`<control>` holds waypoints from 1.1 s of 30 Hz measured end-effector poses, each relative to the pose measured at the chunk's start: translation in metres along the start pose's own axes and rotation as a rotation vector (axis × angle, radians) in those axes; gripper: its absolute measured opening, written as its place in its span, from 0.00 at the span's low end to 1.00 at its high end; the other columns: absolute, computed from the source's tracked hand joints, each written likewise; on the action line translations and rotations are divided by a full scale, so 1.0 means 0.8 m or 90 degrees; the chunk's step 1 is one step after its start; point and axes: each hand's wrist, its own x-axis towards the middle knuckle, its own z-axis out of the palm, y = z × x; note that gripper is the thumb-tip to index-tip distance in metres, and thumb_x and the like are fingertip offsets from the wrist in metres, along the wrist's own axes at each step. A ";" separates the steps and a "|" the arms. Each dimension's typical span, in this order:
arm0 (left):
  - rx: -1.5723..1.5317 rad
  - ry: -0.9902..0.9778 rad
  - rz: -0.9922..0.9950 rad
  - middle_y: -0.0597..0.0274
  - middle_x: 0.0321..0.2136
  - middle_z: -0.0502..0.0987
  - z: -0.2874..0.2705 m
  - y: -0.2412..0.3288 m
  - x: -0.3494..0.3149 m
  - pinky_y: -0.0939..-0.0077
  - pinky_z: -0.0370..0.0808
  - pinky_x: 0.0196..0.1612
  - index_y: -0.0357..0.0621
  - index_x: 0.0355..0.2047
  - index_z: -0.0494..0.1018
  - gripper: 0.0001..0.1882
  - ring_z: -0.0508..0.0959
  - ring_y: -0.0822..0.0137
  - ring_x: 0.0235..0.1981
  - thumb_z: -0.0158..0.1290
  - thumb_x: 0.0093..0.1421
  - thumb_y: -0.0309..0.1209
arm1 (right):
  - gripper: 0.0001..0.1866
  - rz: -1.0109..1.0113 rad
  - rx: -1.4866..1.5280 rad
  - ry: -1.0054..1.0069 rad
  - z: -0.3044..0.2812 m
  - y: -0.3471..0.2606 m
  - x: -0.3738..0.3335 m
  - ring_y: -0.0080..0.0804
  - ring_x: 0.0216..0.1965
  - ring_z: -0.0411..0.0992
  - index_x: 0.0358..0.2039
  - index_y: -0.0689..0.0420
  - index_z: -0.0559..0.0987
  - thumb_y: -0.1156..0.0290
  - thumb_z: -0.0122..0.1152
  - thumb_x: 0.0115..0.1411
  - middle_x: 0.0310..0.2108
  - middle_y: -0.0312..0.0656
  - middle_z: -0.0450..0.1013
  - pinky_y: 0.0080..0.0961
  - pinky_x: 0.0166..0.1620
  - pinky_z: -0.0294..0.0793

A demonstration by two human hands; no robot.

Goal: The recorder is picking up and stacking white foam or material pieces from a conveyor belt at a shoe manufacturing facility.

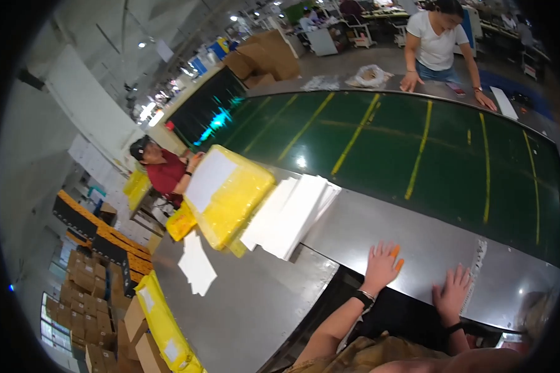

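My left hand (381, 267) rests on the metal table edge (410, 239), fingers stretched out and holding nothing. Orange covers sit on two of its fingertips, and a black band is round the wrist. To its right, my right hand (452, 294) lies on the same metal edge with fingers spread, beside a pale strip of tape (477, 270). Nothing is in it either. Left of my hands, a stack of white sheets or flat cards (290, 214) lies on the metal top. A large yellow plastic-wrapped package (230, 199) with a white label lies beyond the stack.
A green conveyor belt (389, 149) with yellow cross lines runs past the metal edge. A person in white (438, 43) leans on its far side; another in red (166, 174) stands at the left. Loose white sheets (196, 264), yellow packages (168, 329) and cardboard boxes (84, 286) are at the left.
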 end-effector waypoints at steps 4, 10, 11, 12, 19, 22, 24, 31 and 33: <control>0.016 0.005 0.012 0.50 0.62 0.66 0.004 -0.008 0.007 0.42 0.56 0.65 0.45 0.59 0.69 0.28 0.62 0.42 0.65 0.48 0.65 0.48 | 0.35 -0.029 -0.005 0.044 0.013 0.000 0.007 0.67 0.69 0.46 0.59 0.60 0.69 0.50 0.62 0.57 0.67 0.59 0.55 0.65 0.68 0.39; -0.031 0.068 0.010 0.51 0.61 0.68 -0.010 -0.010 0.006 0.43 0.53 0.67 0.43 0.55 0.73 0.26 0.62 0.42 0.64 0.51 0.63 0.46 | 0.34 -0.039 0.016 0.069 0.003 -0.011 0.016 0.68 0.68 0.48 0.58 0.58 0.69 0.51 0.62 0.56 0.66 0.60 0.55 0.65 0.68 0.41; -0.033 0.072 0.026 0.51 0.61 0.68 -0.007 -0.007 0.007 0.43 0.53 0.67 0.43 0.55 0.73 0.26 0.62 0.42 0.64 0.51 0.63 0.46 | 0.35 -0.041 0.004 0.061 -0.002 -0.009 0.013 0.68 0.68 0.48 0.59 0.58 0.69 0.52 0.64 0.56 0.66 0.59 0.56 0.64 0.67 0.42; -0.032 0.069 0.017 0.51 0.61 0.68 -0.006 -0.003 0.003 0.43 0.53 0.67 0.43 0.54 0.73 0.25 0.62 0.42 0.65 0.51 0.62 0.46 | 0.35 -0.051 -0.004 0.050 -0.005 -0.008 0.010 0.68 0.68 0.48 0.59 0.58 0.69 0.53 0.65 0.55 0.66 0.59 0.56 0.64 0.67 0.42; 0.003 0.045 0.004 0.52 0.63 0.66 -0.008 0.005 0.000 0.44 0.53 0.67 0.41 0.53 0.75 0.25 0.61 0.44 0.66 0.49 0.65 0.46 | 0.36 -0.066 0.000 0.080 -0.002 -0.002 0.002 0.66 0.68 0.49 0.59 0.57 0.71 0.52 0.66 0.54 0.66 0.57 0.58 0.63 0.68 0.43; 0.022 0.053 0.006 0.52 0.63 0.66 -0.009 0.002 -0.002 0.44 0.54 0.67 0.42 0.54 0.74 0.25 0.61 0.44 0.66 0.48 0.65 0.47 | 0.35 -0.081 0.002 0.111 0.003 -0.002 0.002 0.67 0.67 0.51 0.58 0.57 0.72 0.54 0.67 0.53 0.65 0.56 0.59 0.63 0.67 0.45; 0.022 0.056 0.005 0.52 0.63 0.66 -0.007 0.003 -0.003 0.44 0.54 0.67 0.42 0.54 0.74 0.26 0.61 0.44 0.65 0.48 0.65 0.47 | 0.35 -0.091 0.007 0.122 0.003 -0.001 0.002 0.67 0.66 0.52 0.58 0.56 0.72 0.54 0.68 0.52 0.64 0.56 0.60 0.64 0.67 0.47; 0.006 0.036 0.001 0.50 0.64 0.65 -0.003 0.003 0.001 0.44 0.53 0.67 0.41 0.57 0.72 0.27 0.60 0.42 0.66 0.49 0.64 0.47 | 0.36 -0.098 0.045 0.070 -0.001 0.015 0.006 0.69 0.66 0.52 0.58 0.56 0.72 0.56 0.70 0.50 0.65 0.56 0.58 0.67 0.66 0.47; 0.019 0.033 -0.007 0.50 0.64 0.65 -0.002 -0.003 -0.003 0.44 0.53 0.67 0.41 0.57 0.72 0.27 0.60 0.43 0.66 0.49 0.64 0.47 | 0.38 -0.040 -0.025 0.023 -0.023 0.010 0.010 0.69 0.68 0.48 0.61 0.56 0.70 0.51 0.66 0.53 0.67 0.57 0.55 0.67 0.67 0.44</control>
